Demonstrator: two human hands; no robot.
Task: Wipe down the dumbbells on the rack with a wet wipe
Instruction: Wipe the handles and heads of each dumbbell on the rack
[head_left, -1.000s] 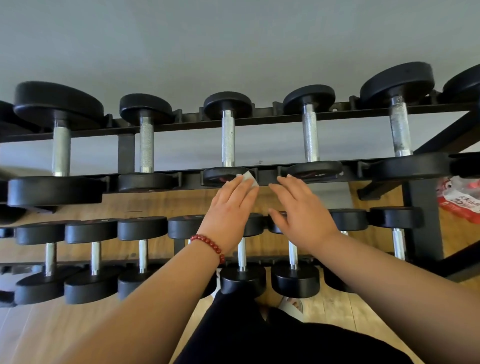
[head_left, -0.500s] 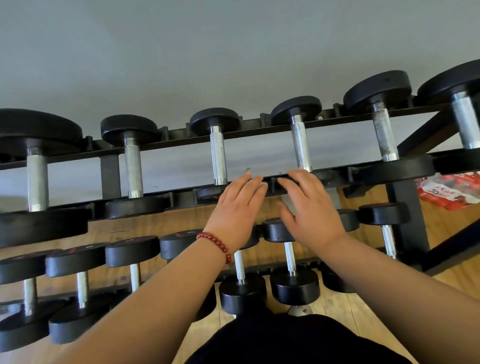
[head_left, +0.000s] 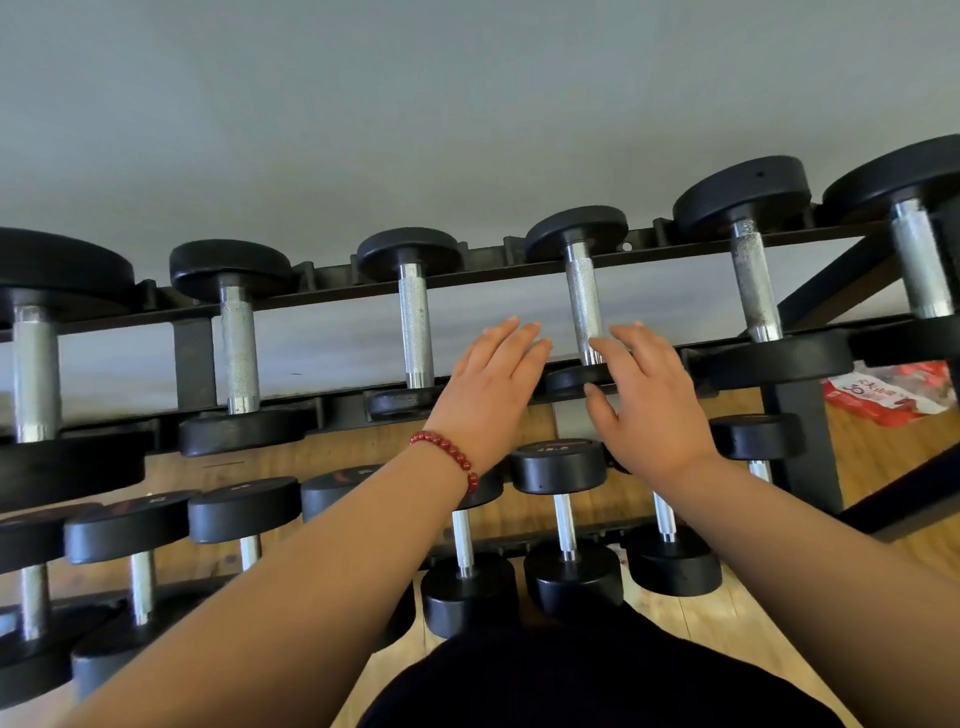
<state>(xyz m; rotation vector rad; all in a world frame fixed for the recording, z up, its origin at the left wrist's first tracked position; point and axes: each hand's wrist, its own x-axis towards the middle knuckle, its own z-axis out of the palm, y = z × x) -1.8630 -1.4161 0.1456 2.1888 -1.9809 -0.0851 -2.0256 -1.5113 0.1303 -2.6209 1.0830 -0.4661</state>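
- Reached higher with both hands than half a second back, with fingertips now past the front edge of the rack (head_left: 195, 358), one hand on each side of a top-row dumbbell (head_left: 576, 234).
- Left hand (head_left: 493, 384): fingers straight and close together, held flat, just left of the shiny handle (head_left: 584, 306). Nothing to see in it.
- Right hand (head_left: 644, 395): fingers straight too, a bit spread, touching or nearly touching the low end of that handle — hard to tell which. Holding nothing in plain sight.
- No sign of the wet wipe from here. Maybe tucked under the left palm, but cannot tell.
- Could go wrong: fingers squashed between the round black end (head_left: 571, 376) and the rack, from a heavy dumbbell rolling after a hard push.
- Could also lose the wipe — dropped through the gap onto the lower dumbbells (head_left: 558, 465).
- Room to move: a wide open gap on each side of the handle, with only grey wall behind.
- Much tighter down by the black ends, right up against the rack edge and its small stops.
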